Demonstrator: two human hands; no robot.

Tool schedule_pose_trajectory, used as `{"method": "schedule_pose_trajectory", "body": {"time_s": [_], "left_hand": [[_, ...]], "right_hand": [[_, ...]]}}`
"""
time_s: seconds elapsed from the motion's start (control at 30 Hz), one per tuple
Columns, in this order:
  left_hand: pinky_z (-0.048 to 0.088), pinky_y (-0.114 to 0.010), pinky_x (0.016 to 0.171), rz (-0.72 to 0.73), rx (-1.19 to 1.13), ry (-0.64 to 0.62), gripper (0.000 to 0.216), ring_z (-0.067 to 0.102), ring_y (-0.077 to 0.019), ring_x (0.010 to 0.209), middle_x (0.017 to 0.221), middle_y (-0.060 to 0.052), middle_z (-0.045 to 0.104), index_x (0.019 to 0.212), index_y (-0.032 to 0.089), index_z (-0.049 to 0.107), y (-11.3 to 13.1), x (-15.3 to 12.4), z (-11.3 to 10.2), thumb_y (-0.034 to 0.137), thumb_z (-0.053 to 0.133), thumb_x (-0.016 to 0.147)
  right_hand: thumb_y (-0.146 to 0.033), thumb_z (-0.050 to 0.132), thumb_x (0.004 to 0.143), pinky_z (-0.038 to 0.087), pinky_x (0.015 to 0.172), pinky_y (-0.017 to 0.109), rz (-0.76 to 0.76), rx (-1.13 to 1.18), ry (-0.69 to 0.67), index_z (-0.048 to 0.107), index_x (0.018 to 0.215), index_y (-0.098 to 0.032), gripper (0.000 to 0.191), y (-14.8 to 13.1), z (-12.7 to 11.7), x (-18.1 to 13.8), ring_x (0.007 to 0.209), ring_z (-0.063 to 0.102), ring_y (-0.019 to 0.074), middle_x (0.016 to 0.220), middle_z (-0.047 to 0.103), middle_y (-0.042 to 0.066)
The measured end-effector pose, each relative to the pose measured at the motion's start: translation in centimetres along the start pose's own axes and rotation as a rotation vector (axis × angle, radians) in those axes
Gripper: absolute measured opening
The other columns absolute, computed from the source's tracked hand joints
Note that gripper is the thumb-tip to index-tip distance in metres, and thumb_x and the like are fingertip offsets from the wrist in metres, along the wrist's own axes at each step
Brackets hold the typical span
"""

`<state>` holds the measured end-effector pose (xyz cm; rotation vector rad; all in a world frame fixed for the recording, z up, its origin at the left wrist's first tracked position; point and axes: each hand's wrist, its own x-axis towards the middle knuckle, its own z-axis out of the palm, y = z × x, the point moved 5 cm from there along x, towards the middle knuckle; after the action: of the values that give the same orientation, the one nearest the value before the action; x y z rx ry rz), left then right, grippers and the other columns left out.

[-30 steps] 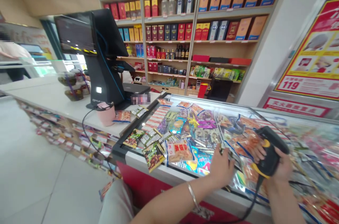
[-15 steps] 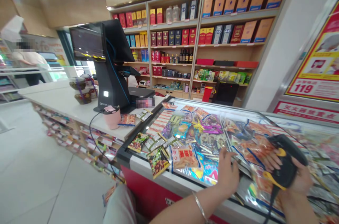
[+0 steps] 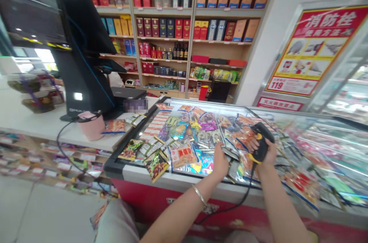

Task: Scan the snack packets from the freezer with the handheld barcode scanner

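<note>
- Two hands work over the glass-topped freezer (image 3: 135, 166); the right hand (image 3: 266, 153) has its grip closed round a black barcode scanner (image 3: 261, 141)
- left hand (image 3: 220, 162) rests, fingers curled, on a silvery snack packet (image 3: 234, 164) lying among others on the glass
- packet looks light, crinkly, slippery; best pinched at an edge

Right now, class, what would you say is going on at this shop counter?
A person stands at a glass-topped case strewn with snack packets. The right hand grips a black and yellow corded scanner, aimed down at the packets. The left hand rests on the packets beside it, a bangle on that wrist. To the left, a till screen and a pink cup stand on the white counter. Shelves of boxes line the back wall.
</note>
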<state>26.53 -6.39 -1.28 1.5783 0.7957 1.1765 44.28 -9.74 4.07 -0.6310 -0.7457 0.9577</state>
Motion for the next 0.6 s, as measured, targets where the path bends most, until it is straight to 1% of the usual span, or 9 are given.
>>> {"method": "schedule_pose_trajectory", "body": {"time_s": [0.1,0.17,0.23,0.3,0.37,0.47,0.53,0.6], "left_hand": [[0.027,-0.039,0.110,-0.006,-0.022,0.014,0.047,0.044,-0.0200,0.122,0.125,-0.013,0.052,0.122,0.014,0.046,-0.5,0.1,0.2,0.006,0.038,0.077],[0.028,-0.038,0.110,-0.024,-0.037,0.027,0.047,0.044,-0.0196,0.123,0.125,-0.012,0.052,0.121,0.015,0.046,-0.3,0.2,0.1,0.006,0.040,0.075],[0.027,-0.037,0.111,-0.034,-0.061,0.052,0.049,0.043,-0.0192,0.125,0.127,-0.010,0.051,0.120,0.017,0.046,0.8,0.8,-0.7,0.005,0.041,0.073],[0.026,-0.037,0.111,0.004,-0.105,0.085,0.049,0.042,-0.0189,0.127,0.130,-0.009,0.050,0.119,0.019,0.046,2.9,2.0,-2.6,0.006,0.042,0.072],[0.027,-0.038,0.112,0.107,-0.161,0.117,0.047,0.041,-0.0187,0.129,0.132,-0.009,0.049,0.119,0.020,0.045,6.0,3.8,-5.8,0.008,0.044,0.074],[0.030,-0.036,0.110,0.280,-0.159,0.157,0.040,0.044,-0.0183,0.127,0.132,-0.008,0.050,0.115,0.020,0.047,10.1,6.6,-12.8,0.012,0.046,0.076],[0.035,-0.036,0.106,0.326,-0.094,0.166,0.034,0.049,-0.0183,0.122,0.129,-0.007,0.053,0.110,0.020,0.049,11.3,8.3,-17.7,0.015,0.048,0.076],[0.041,-0.035,0.099,0.290,0.032,0.186,0.027,0.056,-0.0183,0.111,0.118,-0.008,0.059,0.104,0.019,0.052,10.9,9.8,-22.4,0.020,0.050,0.077]], "right_hand": [[-0.045,0.062,0.063,0.039,0.035,0.023,0.028,-0.015,-0.001,0.047,0.076,-0.022,0.031,0.3,-0.3,0.3,0.041,0.037,0.0115,0.055,0.033,-0.006],[-0.044,0.062,0.063,0.040,0.036,0.023,0.027,-0.011,0.006,0.047,0.075,-0.022,0.029,0.2,-0.2,0.4,0.041,0.038,0.0117,0.055,0.035,-0.005],[-0.041,0.064,0.062,0.040,0.036,0.022,0.007,-0.006,0.037,0.049,0.074,-0.021,0.028,-0.4,0.1,0.4,0.043,0.039,0.0115,0.056,0.039,-0.004],[-0.039,0.066,0.061,0.041,0.037,0.022,0.000,-0.007,0.071,0.051,0.076,-0.020,0.028,-1.1,0.8,0.4,0.045,0.041,0.0114,0.058,0.043,-0.003],[-0.037,0.066,0.062,0.042,0.037,0.021,0.007,-0.011,0.076,0.053,0.078,-0.020,0.027,-1.7,2.1,0.3,0.045,0.042,0.0114,0.059,0.044,-0.003],[-0.037,0.065,0.066,0.042,0.037,0.021,-0.013,0.008,0.002,0.055,0.081,-0.020,0.025,-2.3,5.5,0.6,0.046,0.042,0.0112,0.061,0.044,-0.003],[-0.037,0.064,0.067,0.043,0.038,0.021,-0.050,0.035,-0.081,0.056,0.083,-0.020,0.025,-1.8,8.4,1.2,0.047,0.042,0.0112,0.061,0.043,-0.003],[-0.038,0.063,0.068,0.043,0.038,0.020,-0.088,0.067,-0.153,0.057,0.084,-0.020,0.025,-0.3,11.5,2.2,0.047,0.041,0.0111,0.060,0.042,-0.003]]}}
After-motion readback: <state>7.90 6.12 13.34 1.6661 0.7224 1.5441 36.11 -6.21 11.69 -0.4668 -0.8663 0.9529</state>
